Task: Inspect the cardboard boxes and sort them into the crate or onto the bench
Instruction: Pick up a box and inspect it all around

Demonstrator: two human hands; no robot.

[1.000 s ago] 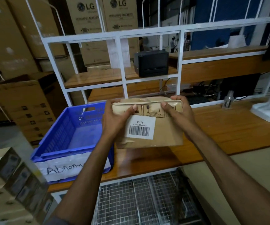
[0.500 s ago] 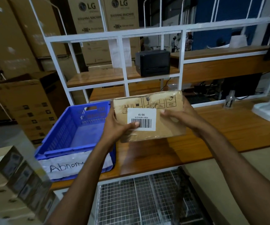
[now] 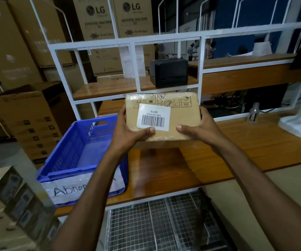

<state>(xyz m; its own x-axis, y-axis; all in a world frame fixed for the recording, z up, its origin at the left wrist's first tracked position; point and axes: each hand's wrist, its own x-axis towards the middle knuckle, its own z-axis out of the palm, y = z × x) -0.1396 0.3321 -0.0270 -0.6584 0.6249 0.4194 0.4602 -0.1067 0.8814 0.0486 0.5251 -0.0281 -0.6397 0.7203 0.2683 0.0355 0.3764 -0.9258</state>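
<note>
On the crate (image 3: 77, 154), a handwritten label (image 3: 68, 190) shows only "Abno"; the left forearm covers the rest. The symbols (image 3: 175, 103) printed along the far edge of the cardboard box (image 3: 184, 116) are too blurred to read. The box is held above the tabletop (image 3: 245, 142), just right of the crate. The left hand (image 3: 128, 134) and right hand (image 3: 200, 129) grip its sides, thumbs (image 3: 147, 130) pressed on the near face, while the other fingers curl behind it, hidden.

Taped cardboard box (image 3: 182, 122), barcode label (image 3: 153, 119) upside down, held above wooden bench (image 3: 254, 144), just right of blue crate (image 3: 73, 149).
</note>
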